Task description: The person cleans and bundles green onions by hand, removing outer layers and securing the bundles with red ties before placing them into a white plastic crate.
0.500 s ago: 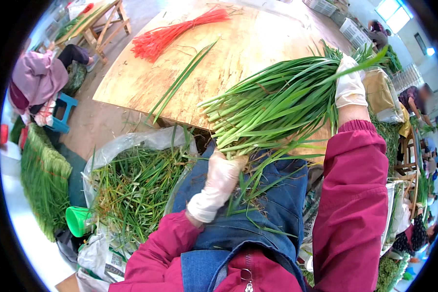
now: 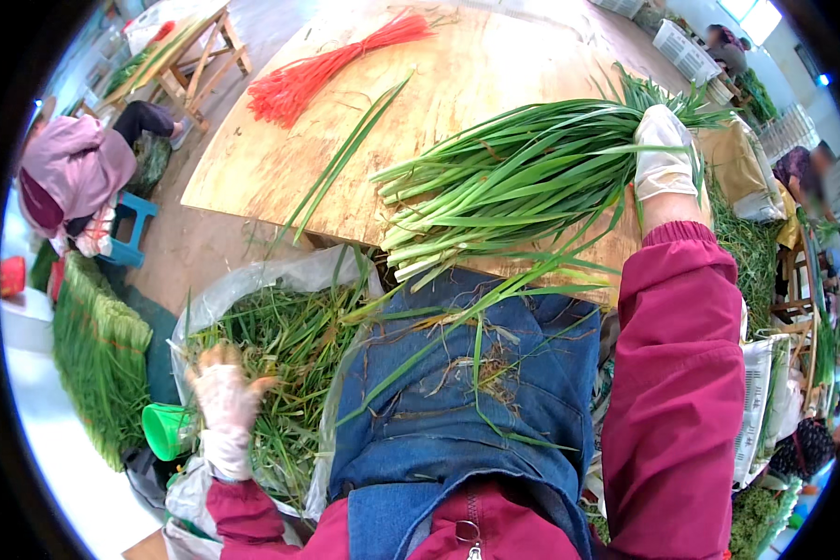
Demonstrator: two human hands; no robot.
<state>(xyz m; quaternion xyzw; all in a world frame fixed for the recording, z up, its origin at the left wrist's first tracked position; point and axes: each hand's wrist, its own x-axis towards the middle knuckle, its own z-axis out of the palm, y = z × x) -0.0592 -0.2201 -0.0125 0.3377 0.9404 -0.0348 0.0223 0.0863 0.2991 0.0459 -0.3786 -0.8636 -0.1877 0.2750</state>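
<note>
My right hand (image 2: 665,154), in a white glove, grips a bundle of garlic chives (image 2: 513,173) near its leafy end. The pale stem ends point left and hang slightly over the table's near edge. My left hand (image 2: 226,397), gloved too, is over a clear plastic bag (image 2: 243,275) full of loose green and brown trimmings (image 2: 294,364). Its fingers are apart, and I see nothing held in them. Stray leaves and dry bits (image 2: 485,364) lie on my blue apron (image 2: 420,411).
On the wooden table (image 2: 280,187) lie a bunch of red ties (image 2: 336,70) and a few loose chive leaves (image 2: 350,154). Left of the bag are a green bucket (image 2: 161,431) and stacked chives (image 2: 103,359). A person (image 2: 75,163) sits beyond, near a blue stool (image 2: 133,229).
My left hand has left the stem ends and moved left and down over the bag, its fingers now apart. The bundle has shifted slightly left, still in my right hand.
</note>
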